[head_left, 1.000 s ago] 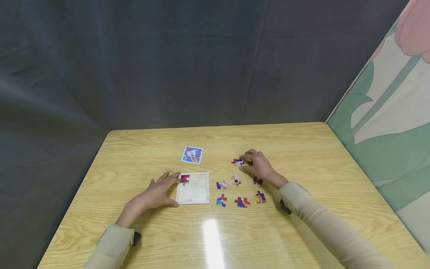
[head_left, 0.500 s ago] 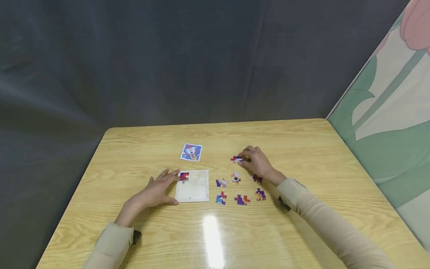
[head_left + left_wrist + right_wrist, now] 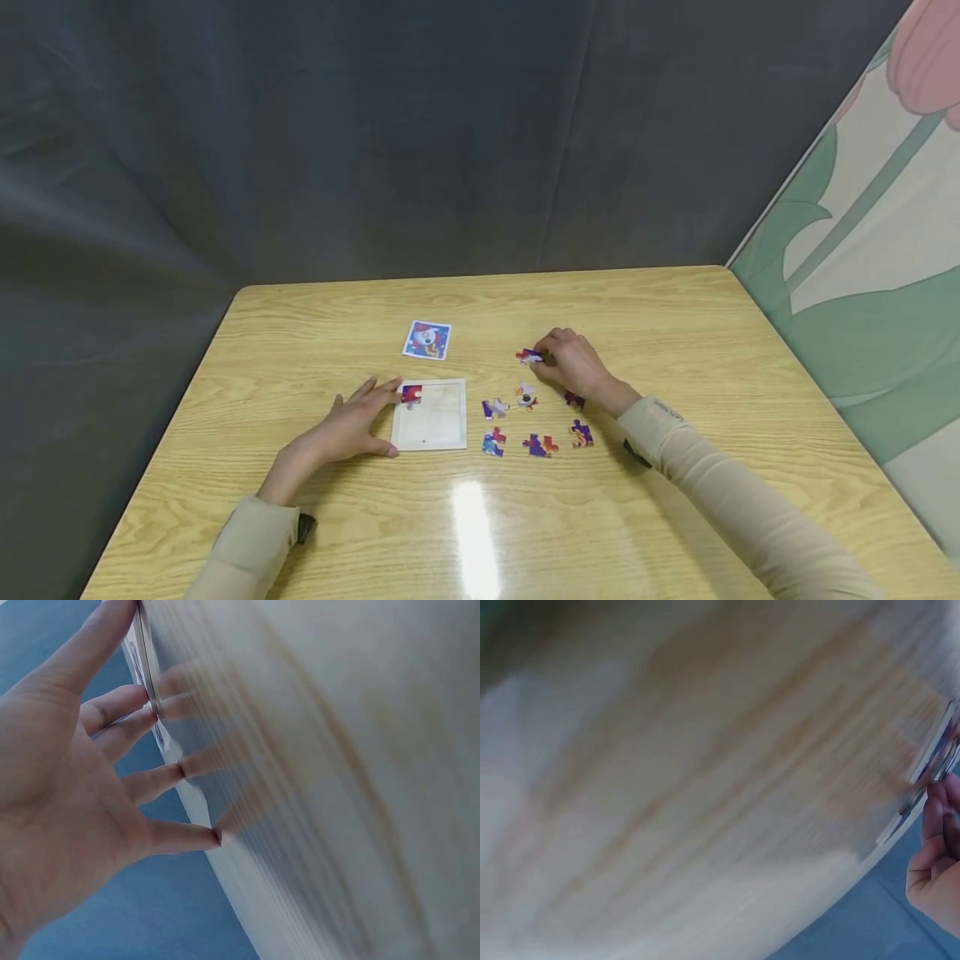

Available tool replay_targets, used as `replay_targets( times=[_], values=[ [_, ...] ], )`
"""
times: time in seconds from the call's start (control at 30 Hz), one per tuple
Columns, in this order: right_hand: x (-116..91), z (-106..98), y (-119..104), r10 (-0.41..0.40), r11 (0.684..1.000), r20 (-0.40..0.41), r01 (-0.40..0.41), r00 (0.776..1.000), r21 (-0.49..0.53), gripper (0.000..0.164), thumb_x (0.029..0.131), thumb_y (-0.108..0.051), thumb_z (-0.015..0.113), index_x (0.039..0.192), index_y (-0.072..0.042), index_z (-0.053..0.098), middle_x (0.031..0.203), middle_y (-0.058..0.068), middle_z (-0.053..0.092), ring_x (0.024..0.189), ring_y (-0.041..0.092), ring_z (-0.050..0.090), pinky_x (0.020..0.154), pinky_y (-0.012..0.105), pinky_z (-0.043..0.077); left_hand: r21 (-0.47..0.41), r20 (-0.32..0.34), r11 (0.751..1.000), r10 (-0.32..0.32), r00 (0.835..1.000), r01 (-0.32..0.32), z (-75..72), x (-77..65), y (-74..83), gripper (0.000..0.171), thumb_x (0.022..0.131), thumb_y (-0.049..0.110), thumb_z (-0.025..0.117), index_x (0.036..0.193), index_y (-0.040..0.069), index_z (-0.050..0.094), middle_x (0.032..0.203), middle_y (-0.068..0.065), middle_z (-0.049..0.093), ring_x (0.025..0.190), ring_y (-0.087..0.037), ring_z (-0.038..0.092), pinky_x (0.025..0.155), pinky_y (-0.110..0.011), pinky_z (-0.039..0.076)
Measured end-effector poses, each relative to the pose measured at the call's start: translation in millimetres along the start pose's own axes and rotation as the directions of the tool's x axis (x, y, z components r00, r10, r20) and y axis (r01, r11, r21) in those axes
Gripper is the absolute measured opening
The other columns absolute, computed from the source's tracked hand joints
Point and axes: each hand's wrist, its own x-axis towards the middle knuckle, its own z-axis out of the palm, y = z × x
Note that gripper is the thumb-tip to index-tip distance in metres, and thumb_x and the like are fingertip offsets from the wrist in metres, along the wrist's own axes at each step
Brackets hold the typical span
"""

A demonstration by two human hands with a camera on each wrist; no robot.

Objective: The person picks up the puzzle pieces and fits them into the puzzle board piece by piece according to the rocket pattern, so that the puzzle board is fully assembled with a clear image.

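My left hand (image 3: 341,429) lies spread at the left side of a shallow white puzzle tray (image 3: 442,429), thumb and fingers touching its edge. In the left wrist view the fingers of that hand (image 3: 82,795) are fairly straight, with their tips down at the tabletop. One red and purple puzzle piece (image 3: 412,392) sits in the tray's upper left corner. Right of the tray, my right hand (image 3: 576,367) pinches a puzzle piece with red, white and purple print (image 3: 527,356), partly hidden by the fingertips. The right wrist view shows those fingers (image 3: 934,814) at the piece.
Several loose pieces lie right of the tray, among them a white one with an eye (image 3: 527,397), a blue and red one (image 3: 493,442) and a dark red one (image 3: 574,400). A picture card (image 3: 427,340) lies behind the tray. Dark cloth (image 3: 480,142) hangs behind the wooden table (image 3: 375,533).
My right thumb and fingers have come together on the puzzle piece, which has turned slightly. The left hand has stayed at the tray; the head view has shifted a little.
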Motion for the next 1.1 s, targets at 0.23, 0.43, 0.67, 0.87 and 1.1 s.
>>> replay_targets(
  times=[0.23,0.43,0.67,0.87,1.1],
  values=[
    [0.8,-1.7,-2.9,-0.050,0.997,-0.030,0.048,0.998,-0.054,0.030,0.079,-0.023,0.078,0.098,0.000,0.071,0.094,0.011,0.067,0.083,0.025,0.060,0.065,0.038,0.050,0.011,0.002,1.000,-0.011,1.000,0.011,1.1,0.8,-0.9,0.079,0.075,0.038,0.080,0.140,0.010,0.047,0.158,-0.008,0.024,0.145,-0.040,0.009,0.099,-0.081,0.007],
    [1.2,-0.9,-2.6,-0.129,0.992,-0.066,0.129,0.989,-0.010,0.023,0.081,-0.015,0.075,0.095,0.003,0.072,0.091,0.013,0.067,0.077,0.023,0.063,0.064,0.034,0.056,0.013,0.004,1.000,-0.012,1.000,0.012,1.7,1.2,-2.2,0.079,0.075,0.038,0.080,0.141,0.010,0.047,0.158,-0.008,0.023,0.145,-0.040,0.008,0.099,-0.081,0.006],
    [-1.1,-3.2,-10.4,-0.100,0.991,-0.067,0.105,0.993,0.088,0.024,0.083,-0.011,0.073,0.101,0.005,0.070,0.097,0.012,0.065,0.081,0.021,0.064,0.071,0.031,0.058,0.021,-0.002,1.000,-0.001,1.000,0.001,1.0,1.7,-2.5,0.078,0.076,0.039,0.079,0.140,0.011,0.047,0.158,-0.008,0.025,0.144,-0.042,0.009,0.098,-0.081,0.007],
    [2.2,-2.5,-28.6,-0.123,0.982,-0.128,0.139,0.984,0.126,0.021,0.083,-0.010,0.073,0.100,0.003,0.071,0.096,0.011,0.066,0.082,0.021,0.064,0.070,0.027,0.058,0.019,0.001,1.000,-0.011,1.000,0.011,-0.4,2.2,-0.8,0.077,0.075,0.038,0.080,0.140,0.011,0.047,0.158,-0.008,0.024,0.145,-0.041,0.008,0.098,-0.081,0.006],
    [4.2,2.6,-44.3,-0.152,0.975,-0.172,0.176,0.973,0.136,0.023,0.081,-0.010,0.075,0.100,0.002,0.072,0.096,0.010,0.067,0.082,0.019,0.064,0.069,0.023,0.057,0.009,0.008,1.000,-0.018,1.000,0.018,1.9,1.1,-0.3,0.078,0.075,0.037,0.080,0.140,0.010,0.047,0.159,-0.008,0.023,0.145,-0.041,0.007,0.098,-0.081,0.005]
  ],
)
